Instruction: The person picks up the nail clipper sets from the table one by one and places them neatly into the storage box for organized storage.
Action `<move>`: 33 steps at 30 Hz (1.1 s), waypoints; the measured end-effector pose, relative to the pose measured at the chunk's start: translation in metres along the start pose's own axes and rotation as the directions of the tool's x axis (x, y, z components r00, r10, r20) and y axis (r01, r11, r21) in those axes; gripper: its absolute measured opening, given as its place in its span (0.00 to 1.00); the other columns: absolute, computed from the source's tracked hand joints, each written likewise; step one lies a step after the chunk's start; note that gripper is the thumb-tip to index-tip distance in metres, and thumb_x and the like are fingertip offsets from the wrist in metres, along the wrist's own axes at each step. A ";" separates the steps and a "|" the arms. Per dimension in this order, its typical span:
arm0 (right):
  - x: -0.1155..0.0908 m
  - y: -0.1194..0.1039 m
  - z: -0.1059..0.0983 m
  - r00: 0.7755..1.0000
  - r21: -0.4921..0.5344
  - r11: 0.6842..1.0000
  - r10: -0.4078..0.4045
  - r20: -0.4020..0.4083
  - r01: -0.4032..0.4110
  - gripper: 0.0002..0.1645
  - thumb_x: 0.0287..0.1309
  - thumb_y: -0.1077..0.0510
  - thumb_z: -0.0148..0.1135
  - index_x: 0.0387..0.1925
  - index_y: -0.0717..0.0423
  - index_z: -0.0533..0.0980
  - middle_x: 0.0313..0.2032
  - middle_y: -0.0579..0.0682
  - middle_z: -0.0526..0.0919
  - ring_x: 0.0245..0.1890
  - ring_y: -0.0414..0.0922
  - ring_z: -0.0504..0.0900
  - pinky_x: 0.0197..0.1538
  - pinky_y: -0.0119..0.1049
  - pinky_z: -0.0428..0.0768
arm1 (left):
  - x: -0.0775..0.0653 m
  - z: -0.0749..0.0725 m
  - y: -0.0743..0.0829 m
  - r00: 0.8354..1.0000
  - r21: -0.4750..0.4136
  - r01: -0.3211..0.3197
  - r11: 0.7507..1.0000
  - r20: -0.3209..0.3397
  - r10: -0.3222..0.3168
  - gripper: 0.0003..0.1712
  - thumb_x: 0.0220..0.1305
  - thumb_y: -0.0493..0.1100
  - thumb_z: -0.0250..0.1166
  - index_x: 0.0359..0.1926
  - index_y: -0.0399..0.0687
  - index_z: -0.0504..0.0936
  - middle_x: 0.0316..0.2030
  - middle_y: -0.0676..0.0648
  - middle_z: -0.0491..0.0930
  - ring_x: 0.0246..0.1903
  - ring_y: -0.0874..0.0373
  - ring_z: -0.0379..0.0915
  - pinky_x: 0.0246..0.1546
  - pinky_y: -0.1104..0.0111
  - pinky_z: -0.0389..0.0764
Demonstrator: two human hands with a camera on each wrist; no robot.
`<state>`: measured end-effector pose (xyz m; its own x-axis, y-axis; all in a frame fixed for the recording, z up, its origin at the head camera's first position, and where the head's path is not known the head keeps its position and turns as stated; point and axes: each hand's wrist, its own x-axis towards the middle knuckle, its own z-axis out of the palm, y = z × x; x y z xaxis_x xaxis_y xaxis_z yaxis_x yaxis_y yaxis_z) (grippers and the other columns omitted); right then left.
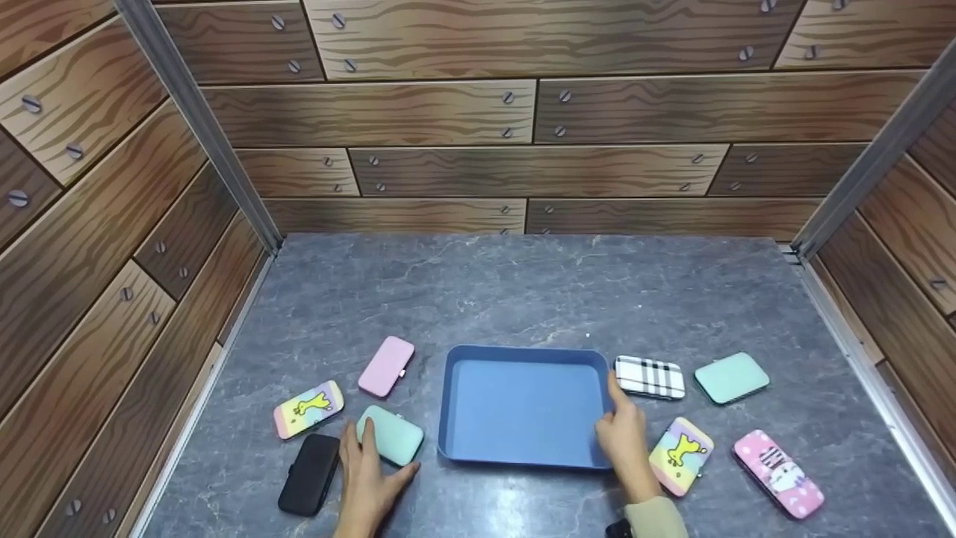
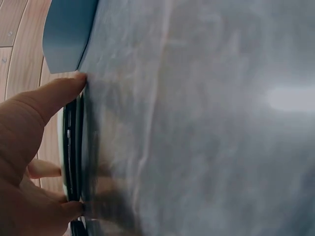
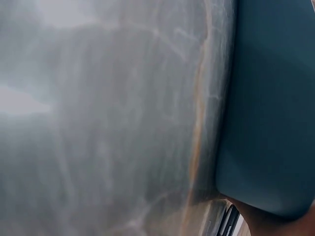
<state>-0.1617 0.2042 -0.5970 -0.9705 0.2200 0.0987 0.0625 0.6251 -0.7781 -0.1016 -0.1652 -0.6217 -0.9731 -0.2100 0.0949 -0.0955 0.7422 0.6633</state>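
Nearest the person, the left hand [image 1: 366, 478] spans a mint case [image 1: 396, 437] with its fingers well apart: the index finger lies over the left end, the thumb reaches the lower right corner, and no firm grip shows. That case lies flat on the table, between the black case [image 1: 308, 475] and the blue tray [image 1: 523, 403]. For a sure hold, the thumb and fingers would do best to sit low on opposite edges before squeezing, since the smooth, rounded lid looks likely to slip under a fingertip pressed only on top. With the black case just beside the fingers, a straight lift seems safer than a sideways drag. The right hand [image 1: 624, 437] holds the tray's right wall, its thumb over the rim and index finger stretched along the side; its other fingers are hidden. A light, steady hold there should suffice, as a hard pull could skew the tray or knock the giraffe case [image 1: 681, 456] beside the wrist. Farther up, the plaid case [image 1: 650, 377] sits close beside the tray's right wall, leaving little slack that way, while the pink case [image 1: 387, 366] lies beyond the mint one, apart from the left hand's fingers.
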 end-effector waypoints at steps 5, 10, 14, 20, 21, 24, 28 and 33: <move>0.000 0.001 0.001 1.000 -0.007 1.000 -0.008 -0.018 0.008 0.45 0.37 0.77 0.46 0.65 0.65 0.61 0.57 0.70 0.69 0.22 0.51 0.67 0.23 0.36 0.65 | 0.000 0.003 -0.003 0.996 -0.023 -0.033 0.999 -0.080 0.031 0.58 0.34 0.47 0.80 0.64 0.29 0.61 0.61 0.25 0.55 0.62 0.32 0.50 0.60 0.42 0.62; -0.001 0.002 0.002 0.999 -0.006 1.000 -0.026 -0.029 0.026 0.44 0.38 0.77 0.46 0.65 0.65 0.62 0.57 0.69 0.69 0.29 0.56 0.71 0.26 0.39 0.69 | 0.000 0.003 -0.004 0.997 -0.049 -0.017 0.999 -0.081 0.013 0.60 0.33 0.48 0.80 0.65 0.29 0.59 0.61 0.26 0.55 0.62 0.33 0.49 0.61 0.44 0.60; -0.001 0.002 0.002 0.999 -0.011 1.000 -0.026 -0.031 0.025 0.43 0.39 0.77 0.46 0.65 0.65 0.62 0.57 0.69 0.70 0.32 0.57 0.72 0.30 0.42 0.72 | 0.001 0.002 -0.002 0.996 -0.036 0.004 0.999 -0.089 -0.007 0.60 0.32 0.48 0.81 0.64 0.26 0.59 0.60 0.26 0.57 0.61 0.33 0.51 0.60 0.43 0.61; -0.001 0.001 0.002 1.000 -0.010 1.000 -0.008 -0.022 0.008 0.43 0.40 0.77 0.45 0.65 0.65 0.61 0.59 0.67 0.68 0.38 0.58 0.73 0.35 0.45 0.73 | 0.008 0.001 0.003 0.995 -0.029 0.023 0.999 -0.098 -0.026 0.60 0.29 0.46 0.79 0.64 0.29 0.60 0.59 0.28 0.60 0.58 0.35 0.57 0.57 0.45 0.67; -0.001 0.001 0.002 1.000 -0.011 1.000 -0.004 -0.020 0.004 0.43 0.40 0.77 0.45 0.65 0.65 0.61 0.59 0.67 0.68 0.38 0.58 0.73 0.34 0.44 0.73 | 0.009 0.001 0.004 0.995 -0.030 0.021 0.999 -0.095 -0.023 0.60 0.28 0.46 0.79 0.64 0.30 0.60 0.59 0.29 0.60 0.58 0.35 0.57 0.56 0.45 0.67; -0.001 0.000 0.003 1.000 -0.015 1.000 0.007 -0.011 -0.007 0.43 0.41 0.77 0.45 0.66 0.64 0.61 0.60 0.66 0.67 0.39 0.57 0.72 0.35 0.43 0.72 | 0.009 0.000 0.002 0.995 -0.036 -0.005 0.999 -0.100 0.001 0.59 0.27 0.44 0.78 0.64 0.31 0.62 0.59 0.30 0.61 0.58 0.36 0.59 0.57 0.46 0.68; -0.002 -0.001 0.002 1.000 -0.018 1.000 0.009 -0.014 -0.010 0.42 0.42 0.77 0.45 0.66 0.63 0.61 0.60 0.66 0.67 0.41 0.56 0.72 0.38 0.46 0.73 | 0.011 -0.002 0.002 0.994 -0.102 -0.033 0.994 -0.106 0.022 0.57 0.28 0.40 0.79 0.64 0.32 0.63 0.61 0.31 0.59 0.58 0.37 0.60 0.54 0.48 0.71; -0.002 0.000 0.003 0.999 -0.013 1.000 -0.004 -0.034 0.003 0.42 0.42 0.77 0.45 0.65 0.63 0.62 0.59 0.67 0.69 0.40 0.57 0.73 0.39 0.48 0.74 | 0.014 -0.006 0.005 0.997 -0.281 -0.003 0.960 -0.081 -0.020 0.58 0.28 0.35 0.81 0.65 0.37 0.62 0.64 0.35 0.56 0.60 0.39 0.59 0.46 0.49 0.79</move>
<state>-0.1603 0.2016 -0.5986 -0.9623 0.2429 0.1226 0.0622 0.6351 -0.7699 -0.1144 -0.1687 -0.6127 -0.9509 -0.2754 0.1411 -0.0292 0.5339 0.8451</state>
